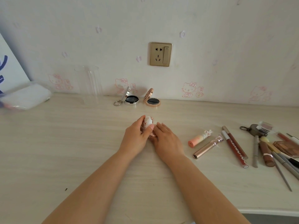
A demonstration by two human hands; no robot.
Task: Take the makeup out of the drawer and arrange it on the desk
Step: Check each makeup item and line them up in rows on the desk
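Compact [148,122]: mid-desk, tilted up between both hands.
Left hand [135,137]: fingers and thumb curled round its lid.
Right hand [166,139]: fingers nearly straight, touching its base.
Open cases [131,99]: at 12 o'clock, dark insides.
Lipsticks [199,139]: at 3 o'clock.

Soft, even daylight is cast over the pale counter [80,159] with only faint shadows, while wide-angle bending and motion blur are seen at the left edge.
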